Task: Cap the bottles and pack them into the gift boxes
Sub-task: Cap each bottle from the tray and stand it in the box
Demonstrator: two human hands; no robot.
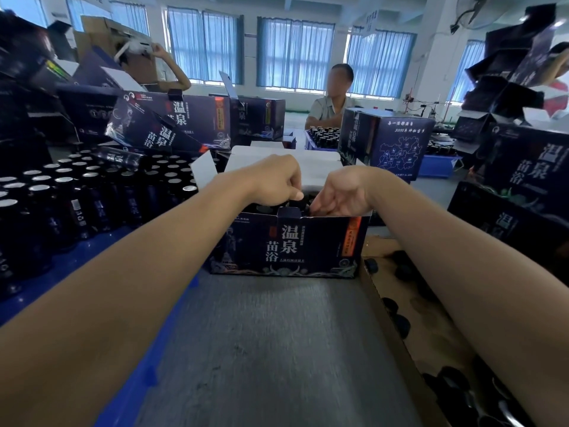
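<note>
An open dark blue gift box (286, 245) with white lettering stands on the grey table in front of me, its white flaps raised behind. Dark bottles (264, 208) stand inside it, mostly hidden by the front wall. My left hand (277, 180) is over the box with its fingers curled round the top of one bottle, thumb forward. My right hand (338, 195) reaches in from the right, and its bunched fingertips pinch a black cap (308, 208) just beside the left thumb.
Several uncapped dark bottles (92, 192) with silver seals crowd a blue tray on the left. A cardboard tray (431, 334) with loose black caps (400, 322) lies on the right. Stacked gift boxes (388, 140) ring the table. A person (332, 100) sits opposite.
</note>
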